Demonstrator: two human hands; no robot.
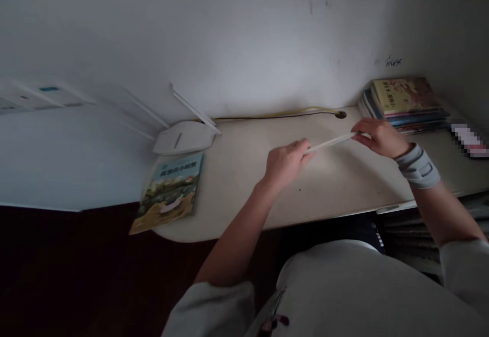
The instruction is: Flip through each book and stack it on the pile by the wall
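A thin, pale, flat strip-like item (331, 142) is stretched between my two hands above the white desk (237, 184). Its left end is pinched by my left hand (286, 163). The fingers of my right hand (380, 136), with a grey wrist brace (418, 166) below it, close on the other end. What the item is cannot be made out, as it shows nearly edge-on.
A white router (185, 137) with raised antennas stands at the desk's left back, a picture book (171, 192) in front of it, jutting over the edge. Stacked books (407, 95) and a blurred phone (469, 139) lie at right. Cables run along the wall to a hole (341, 115).
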